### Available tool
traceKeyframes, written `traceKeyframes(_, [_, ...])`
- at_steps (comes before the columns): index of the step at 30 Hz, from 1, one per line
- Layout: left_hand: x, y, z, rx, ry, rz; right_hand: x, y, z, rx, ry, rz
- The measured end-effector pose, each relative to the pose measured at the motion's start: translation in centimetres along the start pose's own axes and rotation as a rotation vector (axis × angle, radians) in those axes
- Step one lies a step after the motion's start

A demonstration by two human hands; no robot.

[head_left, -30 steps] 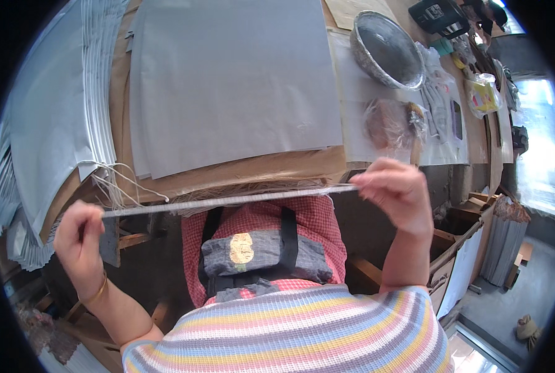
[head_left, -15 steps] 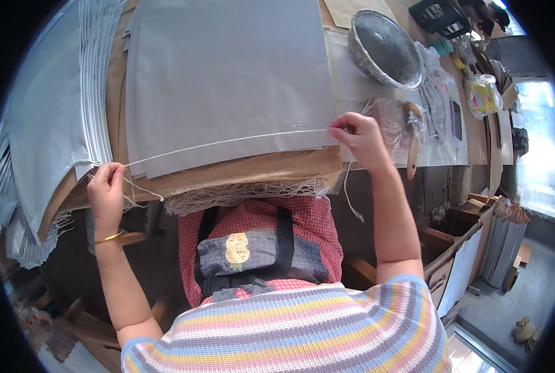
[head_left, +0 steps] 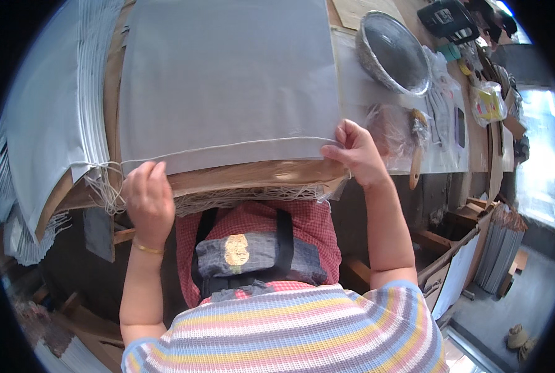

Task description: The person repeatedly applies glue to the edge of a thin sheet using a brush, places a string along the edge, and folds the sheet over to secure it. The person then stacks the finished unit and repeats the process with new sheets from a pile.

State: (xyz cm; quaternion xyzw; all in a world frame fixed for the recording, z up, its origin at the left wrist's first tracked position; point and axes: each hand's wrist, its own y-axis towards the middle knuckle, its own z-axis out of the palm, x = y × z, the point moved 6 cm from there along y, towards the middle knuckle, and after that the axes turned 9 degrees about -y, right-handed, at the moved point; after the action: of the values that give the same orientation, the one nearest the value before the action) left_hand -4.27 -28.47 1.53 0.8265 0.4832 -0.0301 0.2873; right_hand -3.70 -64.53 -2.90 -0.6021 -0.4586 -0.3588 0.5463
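Note:
A thin white string (head_left: 228,145) lies across a large pale grey sheet (head_left: 228,74), a little in from its near edge. At the sheet's right edge is my right hand (head_left: 363,155). Its thumb and index finger are apart, with the thumb against the sheet and the string's right end between them. My left hand (head_left: 148,202) is at the near left corner, fingers extended side by side and slightly blurred, its fingertips near the string. Loose cord ends (head_left: 106,186) hang just left of it. The underside of its fingers is hidden.
A stack of grey sheets (head_left: 47,87) with corded edges lies at the left. Brown board (head_left: 246,175) shows under the near edge, above bunched cords (head_left: 240,200). At the right are a crusted bowl (head_left: 394,53), a brush (head_left: 416,149) and a plastic bag (head_left: 487,102).
My left hand has let go of the string and moved right to the sheet's near edge. My right hand has lowered slightly, its pinch opened. The string now rests along the sheet.

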Motion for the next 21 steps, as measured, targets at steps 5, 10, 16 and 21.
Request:
traceKeyframes(5, [1.6,1.1,1.0,0.162,-0.151,0.105,0.0,-0.7,0.9,-0.325,-0.464,-0.132])
traceKeyframes(10, [2.3,0.7,1.4,0.179,-0.202,0.097,0.5,-0.7,0.3,-0.108,-0.106,-0.009])
traceKeyframes(16, [2.2,1.1,1.2,0.181,-0.220,0.069,1.4,-0.8,1.1,-0.471,-0.711,-0.265])
traceKeyframes(21, [2.1,2.1,0.7,0.294,-0.231,0.099,3.6,-2.1,3.9,-0.301,-0.957,-0.833])
